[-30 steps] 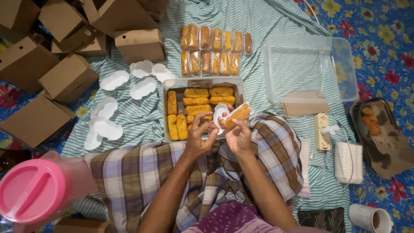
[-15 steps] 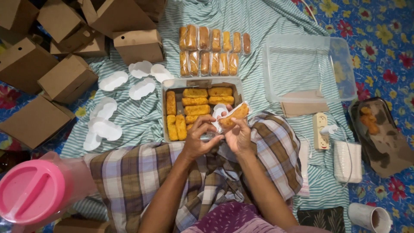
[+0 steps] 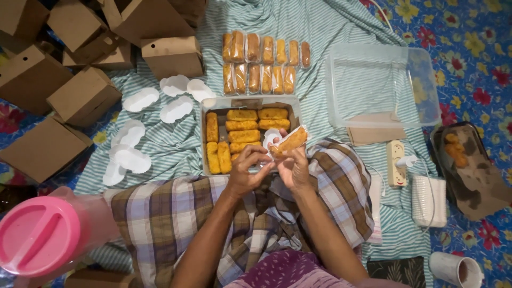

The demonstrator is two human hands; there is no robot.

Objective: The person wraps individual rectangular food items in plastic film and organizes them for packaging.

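Golden fried roll (image 3: 290, 142) sits pinched in my right hand (image 3: 293, 168), at about 5 o'clock of the tray (image 3: 205, 137) of rolls. My left hand (image 3: 246, 170) grips what seems a white paper liner (image 3: 270, 137) against it, above my checked sarong (image 3: 176, 213).

Warm, fairly dim indoor light, brightest at the centre over the striped cloth (image 3: 341, 21). Corners darken, most at 10 o'clock around the boxes (image 3: 80, 96). Shadows are soft and short. The pink lid (image 3: 37, 234) at 8 o'clock is blurred. The edges bend slightly, wide-angle.
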